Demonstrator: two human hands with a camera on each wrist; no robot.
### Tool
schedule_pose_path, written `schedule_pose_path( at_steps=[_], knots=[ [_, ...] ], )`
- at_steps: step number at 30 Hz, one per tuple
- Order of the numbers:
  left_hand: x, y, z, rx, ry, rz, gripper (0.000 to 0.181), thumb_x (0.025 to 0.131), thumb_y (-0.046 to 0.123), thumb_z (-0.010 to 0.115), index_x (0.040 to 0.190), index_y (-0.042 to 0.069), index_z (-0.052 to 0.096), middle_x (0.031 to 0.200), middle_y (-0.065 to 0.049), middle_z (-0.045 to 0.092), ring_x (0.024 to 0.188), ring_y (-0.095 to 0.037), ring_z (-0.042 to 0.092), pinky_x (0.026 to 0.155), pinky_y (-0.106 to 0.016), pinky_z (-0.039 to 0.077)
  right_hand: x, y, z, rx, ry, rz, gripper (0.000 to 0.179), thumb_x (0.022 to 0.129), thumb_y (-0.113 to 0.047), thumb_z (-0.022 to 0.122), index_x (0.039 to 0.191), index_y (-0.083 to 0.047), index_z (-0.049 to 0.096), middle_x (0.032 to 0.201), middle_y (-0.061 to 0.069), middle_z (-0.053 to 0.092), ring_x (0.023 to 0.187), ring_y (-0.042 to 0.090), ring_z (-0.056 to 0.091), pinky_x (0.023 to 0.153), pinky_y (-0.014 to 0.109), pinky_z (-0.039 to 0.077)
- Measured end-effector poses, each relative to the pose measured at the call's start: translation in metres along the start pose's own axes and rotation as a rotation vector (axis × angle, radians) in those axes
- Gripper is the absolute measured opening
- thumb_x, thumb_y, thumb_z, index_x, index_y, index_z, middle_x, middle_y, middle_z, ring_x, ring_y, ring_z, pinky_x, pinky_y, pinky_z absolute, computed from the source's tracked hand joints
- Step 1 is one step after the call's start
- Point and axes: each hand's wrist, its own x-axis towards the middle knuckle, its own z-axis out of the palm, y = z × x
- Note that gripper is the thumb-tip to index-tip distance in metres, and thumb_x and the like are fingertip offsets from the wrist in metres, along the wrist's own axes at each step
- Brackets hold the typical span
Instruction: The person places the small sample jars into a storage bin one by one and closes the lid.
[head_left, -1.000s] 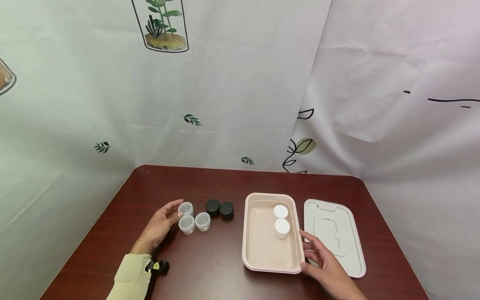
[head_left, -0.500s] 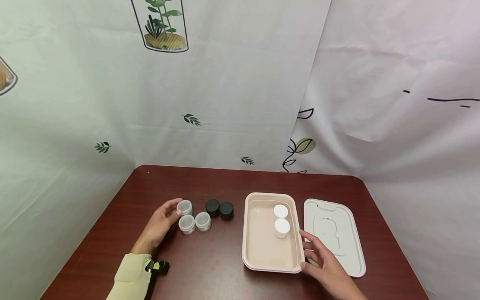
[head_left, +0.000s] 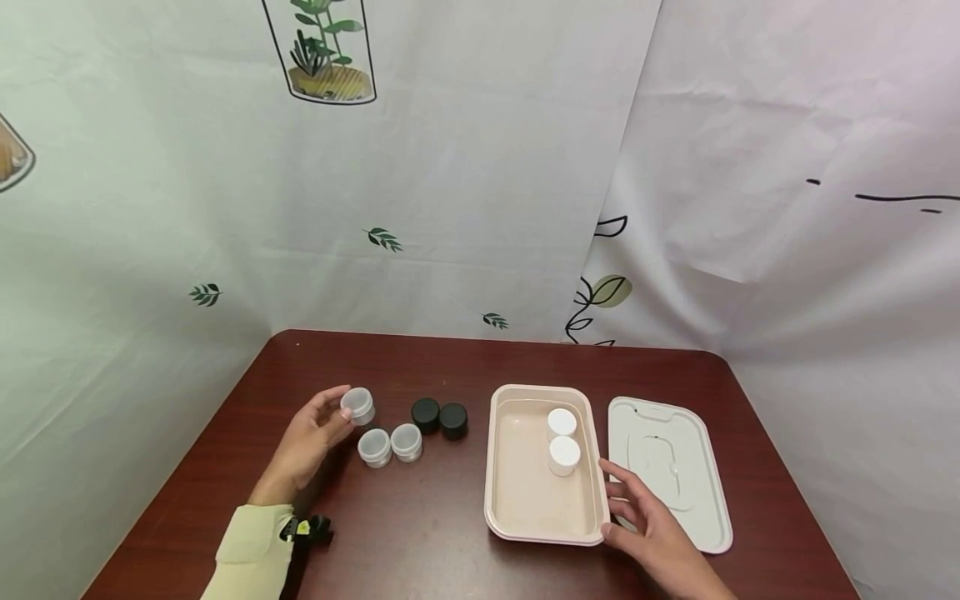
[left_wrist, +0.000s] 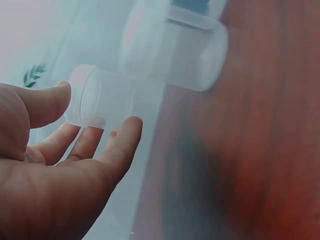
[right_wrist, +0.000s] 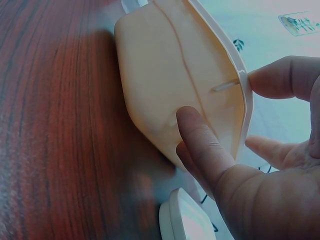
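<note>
In the head view my left hand (head_left: 306, 442) pinches a small translucent round jar (head_left: 357, 405) between thumb and fingers. The left wrist view shows the same jar (left_wrist: 102, 97) with its ridged rim beside the thumb. Two similar jars (head_left: 375, 447) stand close by on the table, to the right of that hand. My right hand (head_left: 647, 533) rests with its fingertips on the right side of a beige plastic tub (head_left: 517, 533). Seen from the right wrist, its extended fingers touch the outer wall and rim of the tub (right_wrist: 150, 65). Two white-topped jars (head_left: 563, 455) stand inside the tub.
Two black round jars or lids (head_left: 453, 421) sit between the translucent jars and the tub. A flat whitish lid (head_left: 667, 467) lies right of the tub, partly behind my right hand. The dark red table (head_left: 420, 533) meets a printed cloth backdrop (head_left: 480, 167).
My left hand has moved up and to the left with its jar, which now stands apart from the other two translucent jars. The right hand and the tub stay in place.
</note>
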Motion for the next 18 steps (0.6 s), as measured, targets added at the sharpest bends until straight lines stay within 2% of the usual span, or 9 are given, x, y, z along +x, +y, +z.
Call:
schedule_pose_path(
  at_steps=[8, 15, 18],
  knots=[
    [-0.007, 0.028, 0.001, 0.043, 0.0, 0.048, 0.057, 0.11, 0.018, 0.06, 0.159, 0.002, 0.036, 0.149, -0.021, 0.047, 0.116, 0.002, 0.062, 0.102, -0.027, 0.056, 0.0, 0.001, -0.001, 0.008, 0.001, 0.008, 0.079, 0.095, 0.0, 0.07, 0.163, -0.006, 0.031, 0.147, 0.034, 0.047, 0.123, 0.01, 0.068, 0.089, 0.027, 0.06],
    [-0.009, 0.045, 0.011, 0.049, -0.033, 0.093, 0.056, 0.108, 0.018, 0.064, 0.156, 0.001, 0.041, 0.135, -0.008, 0.058, 0.114, -0.002, 0.066, 0.099, -0.027, 0.058, 0.0, 0.0, -0.001, 0.007, 0.0, 0.009, 0.079, 0.095, 0.0, 0.07, 0.163, -0.006, 0.031, 0.147, 0.034, 0.048, 0.123, 0.01, 0.068, 0.09, 0.027, 0.06],
    [-0.01, 0.052, 0.019, 0.055, -0.052, 0.12, 0.056, 0.107, 0.017, 0.064, 0.155, 0.0, 0.042, 0.134, -0.009, 0.059, 0.113, -0.003, 0.067, 0.099, -0.029, 0.059, 0.0, -0.001, -0.001, 0.008, 0.001, 0.012, 0.079, 0.095, 0.0, 0.07, 0.163, -0.006, 0.031, 0.147, 0.034, 0.047, 0.124, 0.01, 0.068, 0.09, 0.026, 0.06]
  ],
)
